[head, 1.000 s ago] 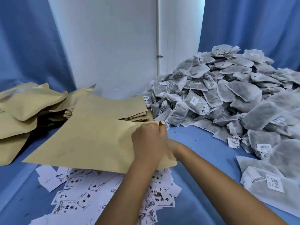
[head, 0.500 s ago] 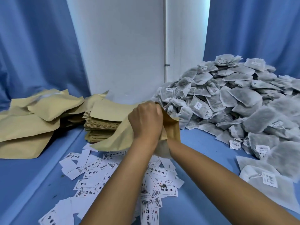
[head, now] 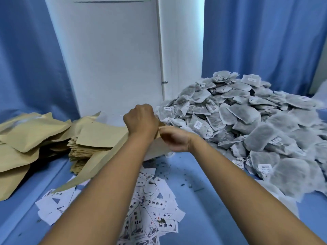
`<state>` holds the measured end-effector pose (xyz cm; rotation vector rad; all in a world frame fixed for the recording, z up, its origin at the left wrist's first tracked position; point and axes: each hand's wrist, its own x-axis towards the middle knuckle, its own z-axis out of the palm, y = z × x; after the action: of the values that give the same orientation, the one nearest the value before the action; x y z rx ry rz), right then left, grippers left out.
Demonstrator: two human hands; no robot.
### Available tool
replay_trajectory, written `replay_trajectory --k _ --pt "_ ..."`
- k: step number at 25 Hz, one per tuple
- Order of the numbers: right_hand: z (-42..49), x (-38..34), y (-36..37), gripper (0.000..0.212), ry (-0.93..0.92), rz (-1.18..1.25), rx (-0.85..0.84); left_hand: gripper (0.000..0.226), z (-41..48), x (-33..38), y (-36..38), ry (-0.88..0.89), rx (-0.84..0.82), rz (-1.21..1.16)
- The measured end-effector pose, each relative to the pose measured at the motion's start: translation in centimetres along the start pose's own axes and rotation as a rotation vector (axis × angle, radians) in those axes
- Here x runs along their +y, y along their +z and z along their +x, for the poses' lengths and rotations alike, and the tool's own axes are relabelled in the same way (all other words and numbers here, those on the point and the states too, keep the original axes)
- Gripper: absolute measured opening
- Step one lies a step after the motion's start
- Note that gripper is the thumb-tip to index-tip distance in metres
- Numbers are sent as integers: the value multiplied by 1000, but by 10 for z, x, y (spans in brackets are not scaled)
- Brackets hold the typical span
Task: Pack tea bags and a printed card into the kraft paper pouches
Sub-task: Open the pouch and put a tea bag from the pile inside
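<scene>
A kraft paper pouch (head: 99,163) hangs tilted over the blue table, its mouth raised toward the tea bags. My left hand (head: 140,119) grips its upper edge with curled fingers. My right hand (head: 174,138), blurred, pinches the same mouth edge from the right. A big heap of grey tea bags (head: 247,124) with white tags fills the right side. Printed cards (head: 152,209) lie scattered on the table below my forearms.
A stack of flat kraft pouches (head: 92,142) sits at centre left, with a loose pile of puffed pouches (head: 26,135) further left. Tea crumbs (head: 178,174) dot the blue table (head: 212,209). A white wall panel and blue curtains stand behind.
The pouch has been lifted from lying flat to a steep tilt, mouth up by the tea bag heap. My right hand has come out from behind my left to the pouch's mouth.
</scene>
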<state>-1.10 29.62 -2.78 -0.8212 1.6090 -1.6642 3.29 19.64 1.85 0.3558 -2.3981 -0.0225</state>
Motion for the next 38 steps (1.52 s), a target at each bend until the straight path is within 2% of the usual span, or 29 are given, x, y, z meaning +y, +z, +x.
replay_trajectory --k 2,5,7,9,12,13,15,16,17,20,22,23,25,27,30,34,38 --pt "-6 -8 -27 18 -123 76 19 8 19 5 9 -39 2 -84" --pt "-14 -8 -65 21 -140 -90 131 6 16 34 34 25 -69 -110" --pt "-14 2 -88 24 -143 -182 223 13 16 56 57 78 -106 -105" --pt "-13 7 -111 25 -147 -253 380 14 24 70 76 103 -128 -86" --pt "-8 12 -146 24 -202 -390 720 9 36 82 94 115 -182 -81" --pt "-4 16 -162 40 -178 -516 822 6 40 85 101 125 -206 -75" --pt "7 19 -198 92 47 -849 904 6 52 89 111 135 -250 -53" --pt "12 18 -214 110 164 -970 944 7 59 90 115 136 -273 -47" --pt "18 15 -230 119 229 -1053 993 7 66 92 118 140 -290 -41" --pt "45 2 -270 129 283 -1188 1106 11 76 100 123 193 -360 -9" --pt "70 1 -290 126 419 -1239 1082 11 80 98 132 241 -386 6" --pt "81 5 -298 117 514 -1294 1036 10 83 95 136 244 -384 -1" --pt "91 16 -305 86 647 -1383 972 9 94 88 144 231 -372 2" --pt "87 22 -305 63 642 -1417 985 13 101 81 147 199 -374 6" --pt "69 23 -293 41 562 -1449 984 18 108 76 142 156 -369 -16" --pt "30 57 -265 49 489 -1287 856 16 102 76 122 165 -285 -110" --pt "1 80 -224 49 472 -1348 804 5 78 69 91 195 -202 -117"
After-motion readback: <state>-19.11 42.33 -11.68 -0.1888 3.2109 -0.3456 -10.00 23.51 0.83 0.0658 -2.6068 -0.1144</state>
